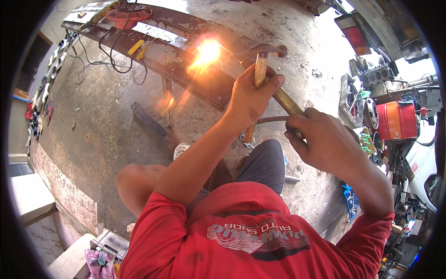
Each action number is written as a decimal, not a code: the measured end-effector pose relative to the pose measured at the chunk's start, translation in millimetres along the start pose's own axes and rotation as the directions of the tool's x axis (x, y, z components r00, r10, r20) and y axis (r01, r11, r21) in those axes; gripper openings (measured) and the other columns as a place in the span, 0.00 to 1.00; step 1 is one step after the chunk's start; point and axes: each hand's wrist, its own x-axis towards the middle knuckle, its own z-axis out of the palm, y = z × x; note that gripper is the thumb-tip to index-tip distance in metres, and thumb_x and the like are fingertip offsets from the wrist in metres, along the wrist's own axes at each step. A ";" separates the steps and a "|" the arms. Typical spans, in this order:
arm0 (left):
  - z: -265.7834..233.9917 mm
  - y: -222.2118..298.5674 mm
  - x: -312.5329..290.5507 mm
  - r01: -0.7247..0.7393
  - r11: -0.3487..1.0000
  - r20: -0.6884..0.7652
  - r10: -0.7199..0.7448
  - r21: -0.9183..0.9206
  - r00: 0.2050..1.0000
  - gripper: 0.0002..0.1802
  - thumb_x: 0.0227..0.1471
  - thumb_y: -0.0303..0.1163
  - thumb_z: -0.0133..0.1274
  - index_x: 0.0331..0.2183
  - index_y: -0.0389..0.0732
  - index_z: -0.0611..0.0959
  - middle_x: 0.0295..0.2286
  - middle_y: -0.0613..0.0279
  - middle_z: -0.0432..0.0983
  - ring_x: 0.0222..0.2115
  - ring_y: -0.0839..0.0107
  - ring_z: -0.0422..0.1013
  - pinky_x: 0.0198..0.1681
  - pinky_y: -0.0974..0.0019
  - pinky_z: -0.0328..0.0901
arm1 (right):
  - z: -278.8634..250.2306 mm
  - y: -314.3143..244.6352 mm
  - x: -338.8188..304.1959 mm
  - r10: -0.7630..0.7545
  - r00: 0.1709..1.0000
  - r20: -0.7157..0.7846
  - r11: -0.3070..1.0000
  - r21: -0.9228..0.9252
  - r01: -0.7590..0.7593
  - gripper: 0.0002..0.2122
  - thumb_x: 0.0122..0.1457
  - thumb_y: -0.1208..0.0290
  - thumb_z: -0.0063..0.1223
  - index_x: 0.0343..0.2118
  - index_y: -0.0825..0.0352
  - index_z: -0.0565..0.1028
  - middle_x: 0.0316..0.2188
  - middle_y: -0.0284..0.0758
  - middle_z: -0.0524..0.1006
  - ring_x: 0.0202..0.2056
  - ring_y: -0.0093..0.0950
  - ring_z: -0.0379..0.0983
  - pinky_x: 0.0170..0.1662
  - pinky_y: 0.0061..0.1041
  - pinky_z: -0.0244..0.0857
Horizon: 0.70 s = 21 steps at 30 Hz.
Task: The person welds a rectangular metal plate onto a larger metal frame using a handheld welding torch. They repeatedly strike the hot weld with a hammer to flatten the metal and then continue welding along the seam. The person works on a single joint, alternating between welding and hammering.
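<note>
My left hand (247, 94) is closed around the light wooden handle of a hammer (261, 69). The hammer's dark head is up, and the handle's lower end shows below my wrist. My right hand (320, 137) grips a brass-coloured torch (289, 103), which passes behind the hammer handle. Beyond my left hand, a bright orange-white glow with sparks sits at the torch's far end, against a long rusty metal beam (174, 69). The glare hides the torch tip and that spot on the beam. A hose (273, 119) runs near my right hand.
A red round object (128, 16), cables and a yellow-handled tool (135, 47) lie on the beams at far left. On the concrete floor lies a dark metal bar (151, 122). Right of me stand a red and orange drum (397, 120) and an engine part (377, 74).
</note>
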 end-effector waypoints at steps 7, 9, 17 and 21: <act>-1.7 -2.2 0.6 -0.009 1.000 0.009 0.009 0.001 1.000 0.12 0.65 0.37 0.70 0.38 0.41 0.85 0.25 0.76 0.72 0.27 0.84 0.65 0.30 0.70 0.63 | 2.9 2.1 1.4 0.000 1.000 0.008 1.000 -0.007 0.000 0.10 0.69 0.63 0.62 0.45 0.64 0.83 0.35 0.49 0.81 0.36 0.54 0.84 0.45 0.53 0.79; -1.9 -3.7 1.1 -0.010 1.000 0.002 0.009 0.012 1.000 0.12 0.65 0.37 0.70 0.38 0.40 0.84 0.25 0.76 0.72 0.27 0.84 0.64 0.30 0.70 0.63 | 3.6 1.5 1.4 -0.001 1.000 0.005 1.000 -0.008 0.001 0.10 0.69 0.63 0.62 0.45 0.64 0.83 0.34 0.49 0.81 0.36 0.54 0.84 0.45 0.53 0.79; -3.5 -5.9 1.3 -0.007 0.999 0.032 0.008 -0.034 0.999 0.12 0.65 0.36 0.70 0.38 0.40 0.85 0.26 0.75 0.73 0.27 0.84 0.65 0.30 0.71 0.63 | 3.8 -0.9 0.7 0.016 1.000 0.018 1.000 -0.018 -0.016 0.10 0.69 0.63 0.61 0.46 0.63 0.83 0.34 0.50 0.81 0.35 0.54 0.84 0.44 0.53 0.79; -0.8 -4.7 2.2 -0.004 1.000 0.001 0.004 -0.021 1.000 0.11 0.65 0.35 0.69 0.38 0.40 0.85 0.26 0.76 0.72 0.27 0.84 0.65 0.30 0.71 0.62 | 4.9 0.1 1.2 0.003 1.000 0.002 1.000 -0.009 -0.003 0.10 0.69 0.63 0.61 0.46 0.63 0.83 0.34 0.49 0.81 0.35 0.53 0.84 0.44 0.52 0.79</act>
